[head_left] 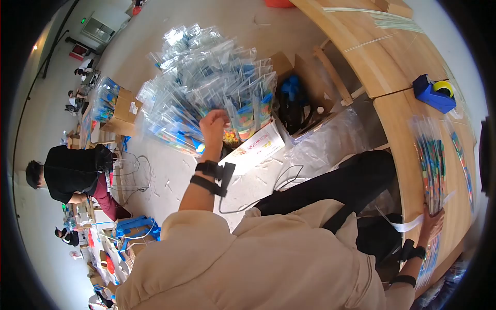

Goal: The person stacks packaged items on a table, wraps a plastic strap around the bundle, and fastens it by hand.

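My left hand (pixel 214 125) is among a dense mass of clear plastic packets (pixel 212 77) with colourful printed bottoms, standing in a low white carton (pixel 257 150). Its fingers are curled and pinch at the edge of one packet; the fingertips are partly hidden. On the table at the right, my right hand (pixel 433 226) is closed around a bundle of long, colourful packets (pixel 432 170). Beside that hand, a white strip (pixel 405 226) hangs off the table edge. A separate slim packet (pixel 461 163) lies to the right of the bundle.
A blue tape dispenser (pixel 433 94) with yellow tape is on the wooden table (pixel 398 121). Thin pale sticks (pixel 398 21) lie farther up. An open box (pixel 305 88) holds dark items. Cables (pixel 287 178) cross the floor. A co-worker in black (pixel 72 173) is at the left.
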A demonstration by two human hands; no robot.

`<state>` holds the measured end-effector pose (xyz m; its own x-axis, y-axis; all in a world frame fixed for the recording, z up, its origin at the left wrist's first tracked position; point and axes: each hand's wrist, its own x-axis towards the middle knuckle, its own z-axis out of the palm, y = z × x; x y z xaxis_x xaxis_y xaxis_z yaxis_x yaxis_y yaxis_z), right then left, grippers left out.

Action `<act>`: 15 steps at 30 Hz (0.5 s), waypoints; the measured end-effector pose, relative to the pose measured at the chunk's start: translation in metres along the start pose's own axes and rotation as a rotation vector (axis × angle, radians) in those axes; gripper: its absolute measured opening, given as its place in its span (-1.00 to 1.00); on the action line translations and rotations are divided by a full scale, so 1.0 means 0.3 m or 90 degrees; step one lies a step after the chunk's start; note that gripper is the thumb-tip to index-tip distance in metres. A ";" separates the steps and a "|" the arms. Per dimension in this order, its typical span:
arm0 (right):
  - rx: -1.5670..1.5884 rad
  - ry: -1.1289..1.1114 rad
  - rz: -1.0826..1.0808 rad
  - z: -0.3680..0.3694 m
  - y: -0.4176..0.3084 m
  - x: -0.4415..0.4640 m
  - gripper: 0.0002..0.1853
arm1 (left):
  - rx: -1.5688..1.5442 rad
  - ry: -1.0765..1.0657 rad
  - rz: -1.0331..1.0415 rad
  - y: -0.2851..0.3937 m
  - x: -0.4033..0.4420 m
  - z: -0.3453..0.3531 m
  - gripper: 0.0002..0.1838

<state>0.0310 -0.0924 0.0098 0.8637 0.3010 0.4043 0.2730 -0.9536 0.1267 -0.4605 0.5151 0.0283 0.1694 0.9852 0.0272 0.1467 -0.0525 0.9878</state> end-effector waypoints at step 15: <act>-0.035 -0.003 -0.001 0.012 0.004 -0.004 -0.14 | -0.138 0.089 -0.046 -0.120 0.222 -0.376 -0.07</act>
<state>0.0319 -0.0938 0.0061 0.8653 0.3020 0.4001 0.2506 -0.9519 0.1766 -0.5644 0.6009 0.0120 0.0275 0.9989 -0.0391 -0.0618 0.0407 0.9973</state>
